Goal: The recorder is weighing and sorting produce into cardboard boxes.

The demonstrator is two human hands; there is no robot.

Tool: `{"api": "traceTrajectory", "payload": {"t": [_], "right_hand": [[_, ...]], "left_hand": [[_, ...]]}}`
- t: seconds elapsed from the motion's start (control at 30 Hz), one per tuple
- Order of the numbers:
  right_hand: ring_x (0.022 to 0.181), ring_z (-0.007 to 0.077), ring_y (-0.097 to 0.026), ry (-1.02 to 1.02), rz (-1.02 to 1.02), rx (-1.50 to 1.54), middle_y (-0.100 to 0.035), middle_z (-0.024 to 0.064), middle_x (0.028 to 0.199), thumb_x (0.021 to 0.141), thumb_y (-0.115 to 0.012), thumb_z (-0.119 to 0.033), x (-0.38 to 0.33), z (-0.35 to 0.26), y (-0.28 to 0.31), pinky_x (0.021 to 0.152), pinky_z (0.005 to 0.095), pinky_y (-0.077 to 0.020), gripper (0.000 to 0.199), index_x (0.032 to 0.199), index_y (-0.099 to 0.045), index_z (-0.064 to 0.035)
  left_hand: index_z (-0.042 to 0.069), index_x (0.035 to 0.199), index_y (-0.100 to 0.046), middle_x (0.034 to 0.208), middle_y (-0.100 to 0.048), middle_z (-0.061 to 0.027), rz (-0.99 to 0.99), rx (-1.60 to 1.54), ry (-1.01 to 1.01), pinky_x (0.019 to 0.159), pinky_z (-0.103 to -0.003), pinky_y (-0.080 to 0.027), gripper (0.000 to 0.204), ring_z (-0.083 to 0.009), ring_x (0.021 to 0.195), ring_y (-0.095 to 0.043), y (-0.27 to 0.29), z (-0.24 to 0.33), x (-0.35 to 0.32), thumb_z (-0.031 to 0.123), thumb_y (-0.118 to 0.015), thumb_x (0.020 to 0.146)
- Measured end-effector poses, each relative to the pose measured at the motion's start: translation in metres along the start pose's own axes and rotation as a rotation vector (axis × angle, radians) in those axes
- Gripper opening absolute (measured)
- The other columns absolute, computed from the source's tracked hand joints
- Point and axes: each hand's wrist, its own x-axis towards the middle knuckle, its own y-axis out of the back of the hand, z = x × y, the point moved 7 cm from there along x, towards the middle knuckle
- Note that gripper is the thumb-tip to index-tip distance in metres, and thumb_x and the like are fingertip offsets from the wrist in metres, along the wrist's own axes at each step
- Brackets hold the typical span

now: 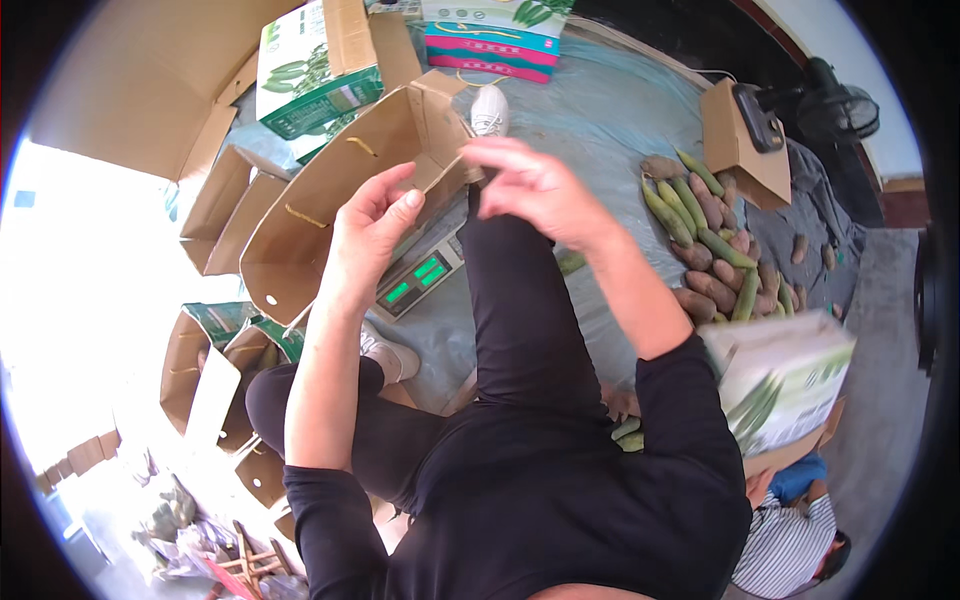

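Left hand loosely spread, my right hand can't tell (blurry); ten-thirty's cardboard box seems light, stiffish, edge-grabbable.

Bright; left side blown out by glare | right hand blurred | white carton soft | edges bent, corners black

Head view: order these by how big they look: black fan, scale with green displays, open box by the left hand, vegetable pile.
Largest to smallest:
1. Open box
2. Vegetable pile
3. Scale and black fan: too alike in size to rank.
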Motion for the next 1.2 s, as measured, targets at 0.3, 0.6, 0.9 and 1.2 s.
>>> {"api": "traceTrajectory", "payload": {"t": [0.3, 0.6, 0.9, 1.2], "right_hand": [[0.077, 0.0107, -0.059, -0.04, -0.276, -0.095, -0.044, 0.0101, 0.13, 0.081, -0.059, -0.001, 0.014, 0.01, -0.092, 0.068, 0.0256, -0.0492, 0.046, 0.125, -0.05, 0.0022], [0.079, 0.0078, -0.058, 0.021, -0.259, -0.097, -0.056, 0.0075, 0.118, 0.083, -0.059, 0.0, 0.011, -0.006, -0.077, 0.073, 0.0225, -0.0473, 0.037, 0.12, -0.055, -0.0003], [0.078, 0.0117, -0.06, -0.248, 0.602, -0.401, -0.065, 0.0051, 0.083, 0.084, -0.06, -0.015, -0.018, 0.092, 0.163, 0.069, 0.026, -0.0456, 0.03, 0.111, -0.062, -0.0032], [0.098, 0.0348, -0.06, -0.776, 0.547, -0.741, -0.065, 0.0189, 0.101, 0.076, -0.059, -0.016, -0.053, 0.322, 0.195, 0.088, 0.0366, -0.0463, 0.033, 0.106, -0.065, -0.0036]], "left_hand": [[0.0, 0.101, -0.064, 0.085, -0.063, -0.0012, 0.124, -0.116, 0.029, 0.068, -0.023, -0.046, 0.02, -0.0081, 0.072, -0.054, 0.041, -0.018, -0.019, 0.015, -0.061, 0.087], [0.007, 0.107, -0.058, 0.088, -0.06, -0.0032, 0.48, 0.063, 0.26, 0.07, -0.027, -0.046, 0.025, -0.015, 0.078, -0.059, 0.178, -0.029, -0.077, 0.021, -0.056, 0.086], [0.006, 0.134, -0.037, 0.136, -0.04, -0.0129, 1.209, -0.251, -0.132, 0.101, -0.047, -0.037, 0.048, -0.0274, 0.127, -0.039, 0.409, -0.009, -0.166, 0.024, -0.053, 0.092], [0.007, 0.126, -0.05, 0.127, -0.049, -0.0135, 0.156, 0.862, -0.032, 0.103, -0.036, -0.032, 0.044, -0.0265, 0.122, -0.044, 0.117, -0.046, -0.041, 0.005, -0.057, 0.082]]}}
